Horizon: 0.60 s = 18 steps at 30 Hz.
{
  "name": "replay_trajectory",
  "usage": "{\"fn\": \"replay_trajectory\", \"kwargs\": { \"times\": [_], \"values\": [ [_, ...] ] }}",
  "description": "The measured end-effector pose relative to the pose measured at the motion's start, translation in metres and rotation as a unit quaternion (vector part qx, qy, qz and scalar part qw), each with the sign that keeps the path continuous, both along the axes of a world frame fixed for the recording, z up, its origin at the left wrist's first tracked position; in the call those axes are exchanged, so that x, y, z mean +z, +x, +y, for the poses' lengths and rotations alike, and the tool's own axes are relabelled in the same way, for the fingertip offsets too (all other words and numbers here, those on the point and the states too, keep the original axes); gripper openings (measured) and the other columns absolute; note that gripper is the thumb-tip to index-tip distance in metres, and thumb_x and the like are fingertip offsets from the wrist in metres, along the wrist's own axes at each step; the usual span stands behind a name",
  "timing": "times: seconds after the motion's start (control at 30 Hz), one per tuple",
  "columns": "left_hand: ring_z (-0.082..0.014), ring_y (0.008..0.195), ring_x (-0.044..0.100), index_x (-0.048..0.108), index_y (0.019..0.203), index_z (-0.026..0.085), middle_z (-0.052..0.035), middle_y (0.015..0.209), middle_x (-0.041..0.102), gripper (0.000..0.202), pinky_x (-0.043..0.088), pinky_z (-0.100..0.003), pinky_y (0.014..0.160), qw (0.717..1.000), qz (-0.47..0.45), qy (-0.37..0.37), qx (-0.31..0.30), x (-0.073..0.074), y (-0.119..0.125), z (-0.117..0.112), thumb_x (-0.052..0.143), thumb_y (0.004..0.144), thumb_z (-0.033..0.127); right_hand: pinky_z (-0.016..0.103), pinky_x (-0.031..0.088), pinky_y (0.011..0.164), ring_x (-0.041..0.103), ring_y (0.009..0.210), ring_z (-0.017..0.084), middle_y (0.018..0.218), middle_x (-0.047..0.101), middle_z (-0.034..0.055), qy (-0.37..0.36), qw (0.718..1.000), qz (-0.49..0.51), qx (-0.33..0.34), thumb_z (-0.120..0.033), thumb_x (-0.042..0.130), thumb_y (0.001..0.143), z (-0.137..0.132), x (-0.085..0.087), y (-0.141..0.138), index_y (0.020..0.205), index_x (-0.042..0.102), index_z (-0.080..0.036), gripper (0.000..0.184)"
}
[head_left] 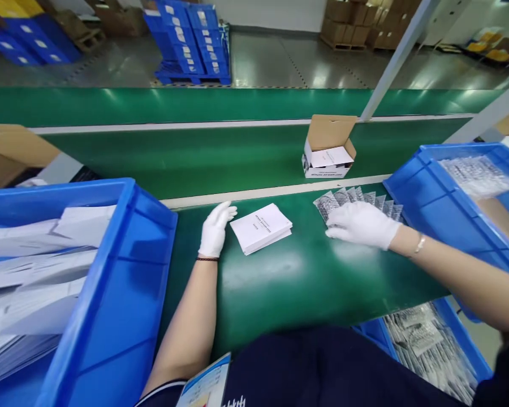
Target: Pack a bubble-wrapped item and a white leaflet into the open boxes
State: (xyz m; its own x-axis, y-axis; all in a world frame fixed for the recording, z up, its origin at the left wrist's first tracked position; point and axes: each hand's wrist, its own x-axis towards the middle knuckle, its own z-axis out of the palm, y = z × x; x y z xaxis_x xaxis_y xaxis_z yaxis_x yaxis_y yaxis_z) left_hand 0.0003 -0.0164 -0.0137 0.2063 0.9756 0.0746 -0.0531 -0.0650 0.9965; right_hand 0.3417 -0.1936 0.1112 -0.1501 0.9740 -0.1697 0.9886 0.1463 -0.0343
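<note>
My left hand point(215, 229), in a white glove, rests on the green work surface point(288, 277) with fingers stretched out, just left of a small stack of white printed leaflets point(262, 227). My right hand point(360, 224), also gloved, lies flat with fingers spread on a fanned row of silvery foil packets point(348, 198). Neither hand grips anything. Beyond them an open small cardboard box point(328, 150) with a white leaflet inside stands on the green conveyor belt point(186, 152).
A blue bin point(127, 265) at left holds stacked white leaflets. Another blue bin point(428, 192) at right holds foil packets, and a third point(458, 339) sits lower right. Metal posts point(390, 68) rise at the right. Blue crates and cardboard boxes stand on the floor beyond.
</note>
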Motion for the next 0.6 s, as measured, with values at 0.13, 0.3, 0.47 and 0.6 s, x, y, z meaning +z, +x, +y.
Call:
{"fn": "replay_trajectory", "kwargs": {
  "times": [0.13,0.3,0.47,0.6],
  "values": [
    [-0.0288,0.12,0.061,0.059,0.132,0.015,-0.0147,0.128,0.066,0.06,0.044,-0.047,0.109,0.976,0.166,0.092,-0.106,0.001,-0.004,-0.008,0.059,0.084,0.052,0.035,0.047,0.082,0.065,0.099,0.026,0.114,0.071,0.0061,-0.058,0.986,0.131,-0.089,-0.06,0.04,0.097,0.054,-0.029,-0.064,0.109,0.072,-0.025,0.049],
    [-0.0291,0.126,0.057,0.058,0.133,0.016,-0.0123,0.129,0.065,0.061,0.041,-0.047,0.112,0.943,0.257,0.155,-0.141,0.001,-0.008,-0.008,0.058,0.083,0.052,0.038,0.048,0.09,0.065,0.105,0.028,0.117,0.07,0.0077,-0.1,0.958,0.248,-0.103,-0.062,0.037,0.097,0.099,-0.052,-0.089,0.117,0.071,-0.025,0.054],
    [-0.0266,0.121,0.059,0.063,0.128,0.018,-0.0094,0.128,0.067,0.051,0.044,-0.043,0.11,0.935,0.293,0.157,-0.125,-0.001,-0.005,-0.008,0.056,0.086,0.046,0.048,0.039,0.109,0.046,0.133,0.034,0.148,0.05,0.0066,-0.045,0.959,0.277,-0.024,-0.047,0.071,0.079,0.089,-0.053,-0.078,0.148,0.046,-0.028,0.075],
    [-0.0264,0.118,0.061,0.066,0.124,0.018,-0.0086,0.126,0.068,0.047,0.045,-0.042,0.109,0.942,0.275,0.148,-0.119,-0.003,-0.003,-0.008,0.057,0.086,0.044,0.043,0.045,0.106,0.057,0.124,0.027,0.138,0.06,0.0055,-0.054,0.916,0.391,-0.071,-0.036,0.065,0.085,0.085,-0.058,-0.079,0.137,0.057,-0.024,0.055]
  ]
}}
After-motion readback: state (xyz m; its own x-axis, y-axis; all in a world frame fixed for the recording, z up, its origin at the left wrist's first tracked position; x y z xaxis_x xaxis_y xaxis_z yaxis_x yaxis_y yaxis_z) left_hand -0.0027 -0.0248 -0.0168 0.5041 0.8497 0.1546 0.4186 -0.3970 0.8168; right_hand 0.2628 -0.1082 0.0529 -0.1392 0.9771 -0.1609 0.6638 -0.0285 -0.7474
